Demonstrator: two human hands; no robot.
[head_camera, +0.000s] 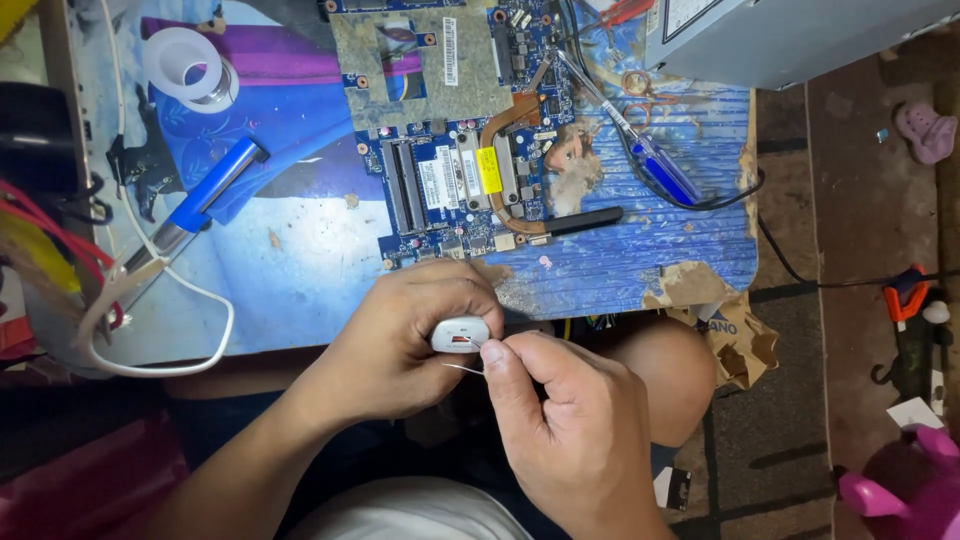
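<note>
My left hand (400, 340) grips a small white plug-shaped charger (460, 333) with a port facing right, held just below the table's front edge. My right hand (565, 420) pinches a thin metal wire or pin (462, 368) between thumb and forefinger, its fingertips right at the charger's port. Both hands sit over my lap, close together and touching the charger.
A blue laptop circuit board (455, 150) with a copper heat pipe lies on the worn blue table (300, 260). A blue-handled soldering iron (205, 200), a tape roll (190, 68), a blue-handled screwdriver (650, 160), a grey box (790, 35) and black cables surround it.
</note>
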